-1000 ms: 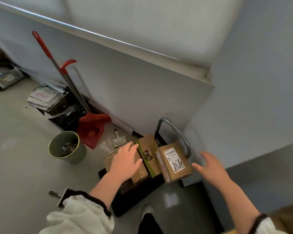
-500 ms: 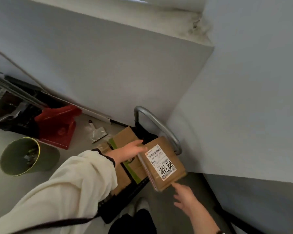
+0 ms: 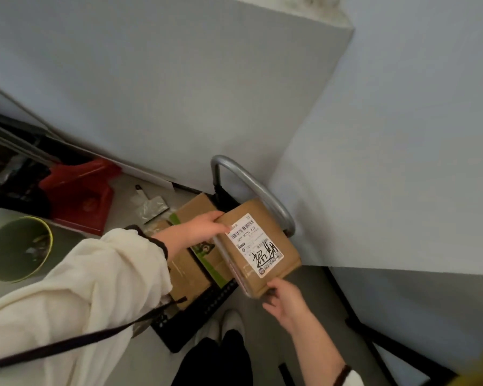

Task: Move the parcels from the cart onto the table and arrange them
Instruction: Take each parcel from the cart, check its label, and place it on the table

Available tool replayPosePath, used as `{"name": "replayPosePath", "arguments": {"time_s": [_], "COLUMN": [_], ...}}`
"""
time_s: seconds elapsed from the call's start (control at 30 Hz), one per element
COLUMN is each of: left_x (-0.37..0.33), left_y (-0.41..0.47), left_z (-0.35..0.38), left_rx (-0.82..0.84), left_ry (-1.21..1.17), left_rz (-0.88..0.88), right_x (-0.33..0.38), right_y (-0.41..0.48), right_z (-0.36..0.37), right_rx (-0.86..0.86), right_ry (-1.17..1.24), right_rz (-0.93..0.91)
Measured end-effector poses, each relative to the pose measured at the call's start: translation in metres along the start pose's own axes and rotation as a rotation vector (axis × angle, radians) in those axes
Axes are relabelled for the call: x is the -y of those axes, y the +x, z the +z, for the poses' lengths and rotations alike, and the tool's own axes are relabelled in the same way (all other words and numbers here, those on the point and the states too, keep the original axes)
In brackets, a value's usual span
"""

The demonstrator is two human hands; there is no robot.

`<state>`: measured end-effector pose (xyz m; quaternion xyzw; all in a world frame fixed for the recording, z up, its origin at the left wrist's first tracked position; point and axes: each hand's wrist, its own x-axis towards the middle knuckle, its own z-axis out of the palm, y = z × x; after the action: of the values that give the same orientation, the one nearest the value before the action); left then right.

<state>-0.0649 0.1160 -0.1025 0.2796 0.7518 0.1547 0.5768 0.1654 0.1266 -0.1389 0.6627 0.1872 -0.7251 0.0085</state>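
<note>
Both hands are on the labelled parcel (image 3: 273,232), left hand (image 3: 198,232) gripping its far corner, right hand (image 3: 286,302) holding the near one, tilted by the cart (image 3: 195,313) handle, beside a green-striped box (image 3: 191,211).

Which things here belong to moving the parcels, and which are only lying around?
For the job: labelled parcel, held by left hand and right hand; green-striped parcel; plain parcel; cart.
Lying about: red dustpan; green bin; metal scraper.
</note>
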Motion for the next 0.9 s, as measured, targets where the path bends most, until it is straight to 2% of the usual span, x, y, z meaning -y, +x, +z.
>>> {"name": "replayPosePath", "arguments": {"time_s": [0.2, 0.33, 0.43, 0.53, 0.67, 0.77, 0.9], "left_x": [-0.024, -0.042, -0.063, -0.080, -0.085, -0.074, -0.063], "left_y": [-0.098, -0.177, -0.244, -0.309, -0.381, -0.405, -0.413], "left_z": [-0.058, -0.096, -0.123, -0.144, -0.147, -0.131, -0.117], "left_rx": [-0.112, -0.267, -0.461, -0.651, -0.849, -0.904, -0.932], "left_ry": [-0.096, -0.122, -0.123, -0.185, -0.366, -0.510, -0.531], "left_rz": [0.089, 0.209, 0.359, 0.583, 0.780, 0.829, 0.854], "right_x": [0.034, 0.056, 0.078, 0.101, 0.119, 0.123, 0.119], "right_y": [-0.097, -0.178, -0.239, -0.303, -0.378, -0.404, -0.412], "right_z": [0.029, 0.058, 0.078, 0.093, 0.098, 0.096, 0.097], "right_rx": [0.073, 0.146, 0.198, 0.246, 0.415, 0.515, 0.513], "right_ry": [-0.178, -0.283, -0.354, -0.410, -0.444, -0.495, -0.552], "right_rz": [-0.143, -0.279, -0.462, -0.740, -1.112, -1.217, -1.260]}}
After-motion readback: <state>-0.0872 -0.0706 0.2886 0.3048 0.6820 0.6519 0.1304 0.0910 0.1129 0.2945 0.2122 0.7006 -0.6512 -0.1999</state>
